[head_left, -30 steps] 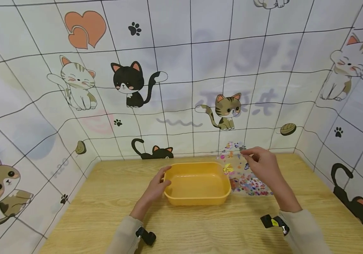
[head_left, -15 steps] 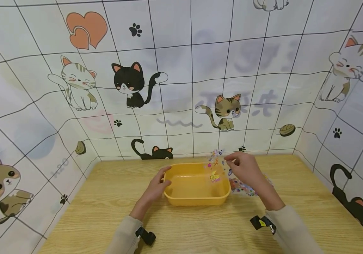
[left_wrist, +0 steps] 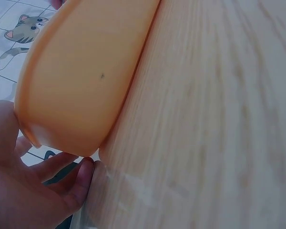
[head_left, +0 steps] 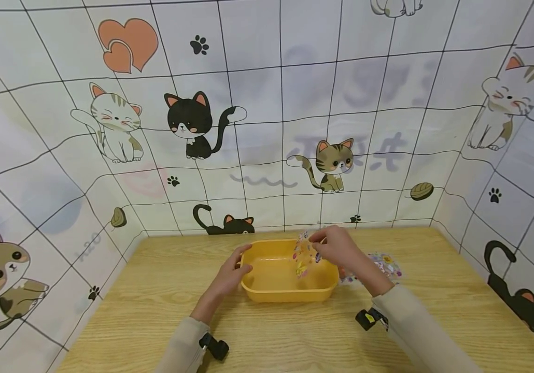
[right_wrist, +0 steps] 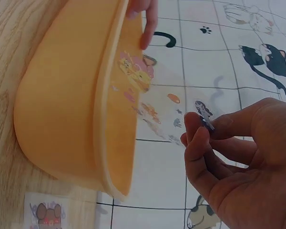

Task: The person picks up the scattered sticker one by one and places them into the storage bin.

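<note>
A yellow plastic basin (head_left: 290, 296) stands on the wooden table. My left hand (head_left: 226, 276) grips its left end, with the thumb over the rim and the fingers along the outer wall (left_wrist: 76, 81). Over the basin's right part, my right hand (head_left: 340, 249) pinches a clear sticker sheet (head_left: 301, 269) by its edge between thumb and fingertips. Small colourful cartoon prints dot the sheet, which hangs down from the fingers. In the right wrist view, its lower part (right_wrist: 138, 78) dips inside the basin's rim.
More sticker sheets (head_left: 387, 263) lie on the table right of the basin, partly hidden by my right forearm. A bear-like print (right_wrist: 49, 215) shows on one. A cat-patterned cloth wall (head_left: 267, 155) encloses the table at the back and sides.
My right hand has moved left with the sticker sheet, from above the table sheets to over the basin. More of the sheets behind it now show. My left hand has stayed on the basin.
</note>
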`<action>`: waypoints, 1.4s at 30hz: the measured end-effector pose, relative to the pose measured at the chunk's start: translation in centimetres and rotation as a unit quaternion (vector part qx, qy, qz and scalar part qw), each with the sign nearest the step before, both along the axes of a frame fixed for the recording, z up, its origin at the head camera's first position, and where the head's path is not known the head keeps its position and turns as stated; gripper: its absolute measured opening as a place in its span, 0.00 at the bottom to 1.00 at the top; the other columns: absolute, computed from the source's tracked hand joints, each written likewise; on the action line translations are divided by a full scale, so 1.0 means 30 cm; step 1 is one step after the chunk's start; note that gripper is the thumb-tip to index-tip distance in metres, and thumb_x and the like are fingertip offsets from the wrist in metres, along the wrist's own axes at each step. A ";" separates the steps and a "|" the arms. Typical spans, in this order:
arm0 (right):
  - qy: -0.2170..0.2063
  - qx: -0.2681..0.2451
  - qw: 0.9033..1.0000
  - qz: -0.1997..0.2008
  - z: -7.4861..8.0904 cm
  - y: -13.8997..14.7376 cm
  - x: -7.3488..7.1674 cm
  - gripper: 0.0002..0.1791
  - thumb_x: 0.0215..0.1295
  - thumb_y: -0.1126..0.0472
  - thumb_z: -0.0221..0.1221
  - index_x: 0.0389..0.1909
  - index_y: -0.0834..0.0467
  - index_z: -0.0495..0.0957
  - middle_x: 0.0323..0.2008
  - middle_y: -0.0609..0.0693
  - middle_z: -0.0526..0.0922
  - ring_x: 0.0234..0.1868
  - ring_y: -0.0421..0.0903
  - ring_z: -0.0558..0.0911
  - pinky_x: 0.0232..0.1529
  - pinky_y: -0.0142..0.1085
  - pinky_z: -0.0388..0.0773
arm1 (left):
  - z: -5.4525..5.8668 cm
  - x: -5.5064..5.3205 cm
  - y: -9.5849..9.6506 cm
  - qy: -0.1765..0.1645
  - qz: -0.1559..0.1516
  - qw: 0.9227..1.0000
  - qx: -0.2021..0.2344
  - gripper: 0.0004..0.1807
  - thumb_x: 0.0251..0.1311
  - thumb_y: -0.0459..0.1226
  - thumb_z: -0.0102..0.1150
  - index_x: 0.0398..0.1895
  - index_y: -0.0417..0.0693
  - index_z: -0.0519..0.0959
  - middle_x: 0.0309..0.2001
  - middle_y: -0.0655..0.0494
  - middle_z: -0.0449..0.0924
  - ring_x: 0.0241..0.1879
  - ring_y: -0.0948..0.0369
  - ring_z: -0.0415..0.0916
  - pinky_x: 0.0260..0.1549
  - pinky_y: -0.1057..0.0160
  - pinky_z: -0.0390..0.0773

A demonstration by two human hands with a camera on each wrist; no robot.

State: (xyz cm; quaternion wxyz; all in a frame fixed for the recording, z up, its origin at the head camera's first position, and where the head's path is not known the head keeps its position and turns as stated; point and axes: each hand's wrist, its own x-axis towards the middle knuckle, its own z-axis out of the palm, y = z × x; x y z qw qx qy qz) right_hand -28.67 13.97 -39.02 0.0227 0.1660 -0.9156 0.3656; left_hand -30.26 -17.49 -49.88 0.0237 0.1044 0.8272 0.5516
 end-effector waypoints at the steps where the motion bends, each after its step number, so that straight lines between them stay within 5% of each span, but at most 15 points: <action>1: -0.006 0.000 1.000 0.005 -0.003 -0.008 -0.006 0.14 0.72 0.66 0.58 0.52 0.68 0.85 0.48 0.62 0.88 0.32 0.45 0.83 0.24 0.33 0.72 | -0.001 -0.002 -0.001 0.000 0.000 1.000 0.000 0.31 0.71 0.35 0.56 0.77 0.55 0.66 0.68 0.37 0.74 0.58 0.46 0.78 0.53 0.48 0.81; 10: -0.046 -0.006 0.998 0.034 -0.030 -0.072 -0.047 0.16 0.72 0.66 0.58 0.54 0.69 0.84 0.45 0.62 0.89 0.26 0.44 0.84 0.27 0.33 0.78 | -0.004 -0.004 -0.004 0.001 -0.001 1.000 -0.002 0.31 0.72 0.35 0.56 0.77 0.56 0.67 0.71 0.38 0.71 0.62 0.43 0.77 0.56 0.46 0.80; 20: -0.064 0.002 0.996 0.057 -0.025 -0.096 -0.043 0.15 0.71 0.69 0.55 0.50 0.69 0.86 0.40 0.62 0.90 0.20 0.46 0.82 0.25 0.33 0.73 | 0.001 -0.008 -0.003 -0.013 -0.012 1.000 0.016 0.31 0.73 0.35 0.55 0.78 0.57 0.65 0.67 0.38 0.75 0.58 0.48 0.79 0.50 0.52 0.82; 26: -0.086 0.044 0.994 0.040 -0.028 -0.112 -0.052 0.16 0.64 0.77 0.53 0.48 0.73 0.86 0.49 0.70 0.87 0.26 0.51 0.88 0.32 0.37 0.86 | -0.008 -0.011 -0.008 -0.011 -0.013 1.000 0.011 0.31 0.73 0.35 0.55 0.78 0.55 0.65 0.68 0.36 0.73 0.59 0.46 0.78 0.51 0.51 0.82; 29: -0.102 0.072 0.991 0.038 -0.034 -0.126 -0.067 0.13 0.61 0.79 0.53 0.30 0.71 0.87 0.30 0.61 0.87 0.23 0.51 0.87 0.25 0.34 0.83 | -0.011 -0.014 -0.010 -0.015 -0.014 1.000 0.002 0.31 0.73 0.36 0.54 0.78 0.57 0.64 0.70 0.36 0.72 0.61 0.45 0.77 0.52 0.51 0.82; 32: -0.113 0.111 0.986 0.045 -0.043 -0.139 -0.082 0.22 0.59 0.79 0.53 0.08 0.60 0.71 0.11 0.46 0.66 0.19 0.55 0.86 0.18 0.31 0.75 | -0.012 -0.012 -0.010 -0.010 -0.015 1.000 -0.004 0.31 0.73 0.36 0.54 0.78 0.57 0.64 0.71 0.36 0.70 0.62 0.44 0.76 0.53 0.50 0.81; 34: -0.120 0.139 0.982 0.047 -0.050 -0.149 -0.093 0.28 0.58 0.78 0.53 0.06 0.52 0.58 0.08 0.44 0.53 0.20 0.57 0.87 0.17 0.31 0.72 | -0.012 -0.011 -0.010 -0.008 -0.015 1.000 -0.007 0.31 0.73 0.37 0.54 0.78 0.57 0.64 0.72 0.37 0.69 0.62 0.43 0.76 0.54 0.49 0.81; 39: -0.141 0.175 0.974 0.027 -0.070 -0.175 -0.124 0.30 0.59 0.76 0.57 0.07 0.49 0.56 0.05 0.47 0.68 0.19 0.52 0.88 0.20 0.34 0.79 | -0.014 -0.009 -0.009 -0.009 -0.008 1.000 -0.005 0.31 0.73 0.37 0.55 0.78 0.59 0.65 0.73 0.39 0.69 0.62 0.44 0.75 0.56 0.48 0.80; 42: -0.165 0.187 0.968 0.020 -0.074 -0.186 -0.138 0.23 0.59 0.74 0.61 0.11 0.53 0.65 0.10 0.53 0.81 0.18 0.50 0.87 0.22 0.36 0.83 | -0.012 -0.008 -0.009 -0.008 -0.006 1.000 -0.005 0.30 0.73 0.37 0.55 0.77 0.60 0.65 0.73 0.39 0.69 0.62 0.44 0.75 0.56 0.48 0.79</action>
